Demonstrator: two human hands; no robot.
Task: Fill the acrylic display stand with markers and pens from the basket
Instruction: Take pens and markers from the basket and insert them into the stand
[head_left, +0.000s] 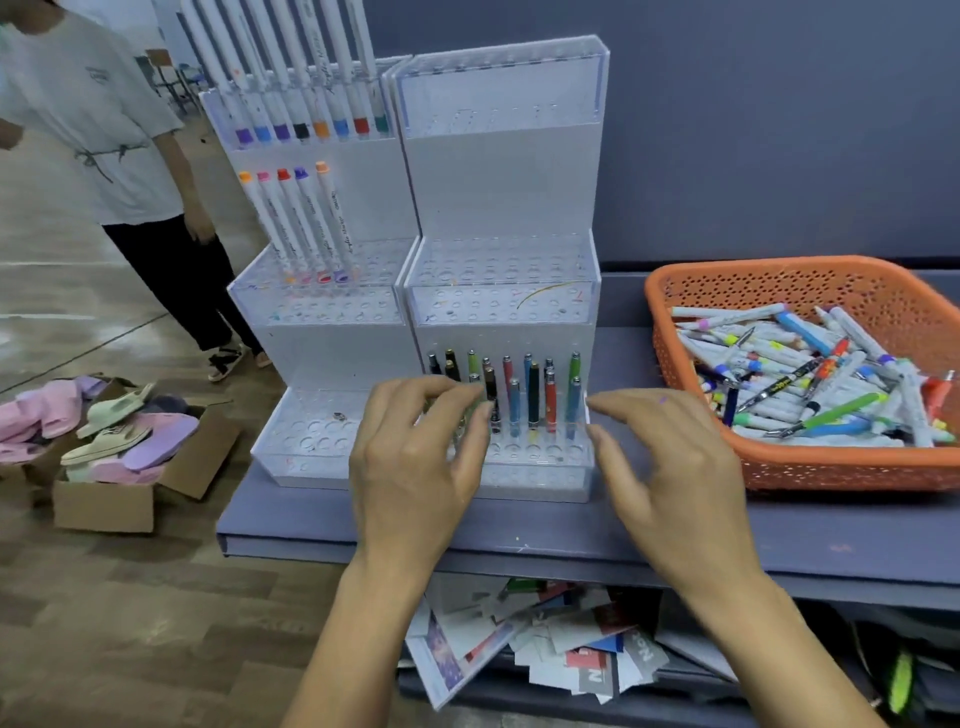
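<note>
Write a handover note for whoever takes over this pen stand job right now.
Left hand: fingers curled at the pens in the bottom tier of the right stand; unclear whether they pinch one.
Right hand: open, empty, beside that tier.
Done: about two rows of pens there; left stand holds white markers in top and middle tiers.
Left: right stand's upper tiers are empty; orange basket holds plenty more.
</note>
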